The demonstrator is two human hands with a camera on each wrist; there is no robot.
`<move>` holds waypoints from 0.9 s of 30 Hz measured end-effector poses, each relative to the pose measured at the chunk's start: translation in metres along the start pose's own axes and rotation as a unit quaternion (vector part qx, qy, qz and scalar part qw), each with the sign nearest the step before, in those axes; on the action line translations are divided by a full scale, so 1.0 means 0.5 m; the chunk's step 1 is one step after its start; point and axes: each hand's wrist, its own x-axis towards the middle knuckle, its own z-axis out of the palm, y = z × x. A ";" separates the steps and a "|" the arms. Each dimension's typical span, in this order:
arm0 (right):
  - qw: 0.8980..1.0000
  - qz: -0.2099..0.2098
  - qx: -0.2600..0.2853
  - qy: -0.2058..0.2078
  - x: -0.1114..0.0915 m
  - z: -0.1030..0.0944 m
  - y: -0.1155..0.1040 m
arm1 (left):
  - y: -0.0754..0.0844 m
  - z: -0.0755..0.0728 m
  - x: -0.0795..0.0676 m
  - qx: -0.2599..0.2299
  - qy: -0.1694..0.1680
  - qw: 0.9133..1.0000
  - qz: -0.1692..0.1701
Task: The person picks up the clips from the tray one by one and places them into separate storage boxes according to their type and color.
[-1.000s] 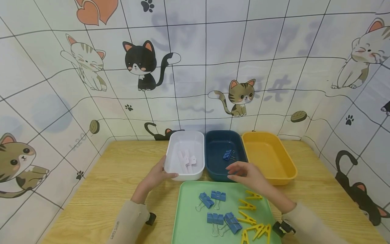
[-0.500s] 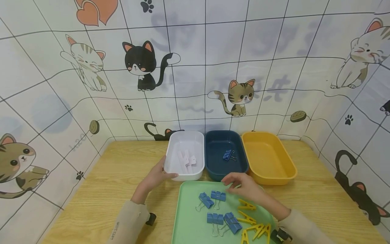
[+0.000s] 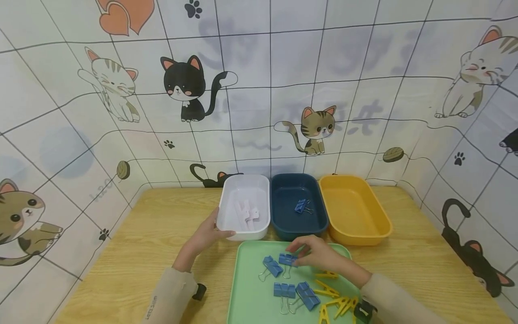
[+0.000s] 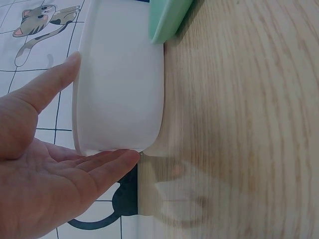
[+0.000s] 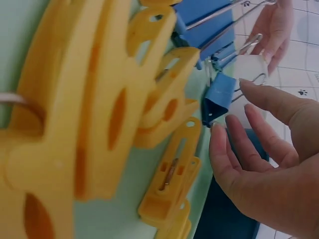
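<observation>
My left hand [image 3: 208,233] rests against the white bin [image 3: 244,175], its thumb at the front wall and its fingers along the left side. In the left wrist view, the straight fingers of the left hand [image 4: 65,169] touch the outside of the bin [image 4: 122,74]. Several white clips [image 3: 247,216] lie inside the bin. Over the green tray [image 3: 247,310], my right hand [image 3: 317,254] is at a blue binder clip [image 3: 286,259], thumb and fingertips on either side of it. The right wrist view shows the clip [image 5: 219,97] between them; a firm pinch is not visible.
A dark blue bin [image 3: 279,225] holding one blue binder clip [image 3: 301,206] stands beside a yellow bin [image 3: 356,202]. More blue binder clips [image 3: 284,290] and several yellow clothespins [image 3: 327,289] lie on the tray. A patterned wall [image 3: 251,112] rises behind the table.
My right hand has moved from the dark blue bin's front edge, down and left over the tray to a blue binder clip. The left hand has stayed at the white bin.
</observation>
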 end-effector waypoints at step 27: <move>0.994 0.011 -0.108 -0.002 0.028 0.011 0.016 | 0.005 -0.001 -0.002 0.004 -0.001 1.000 -0.009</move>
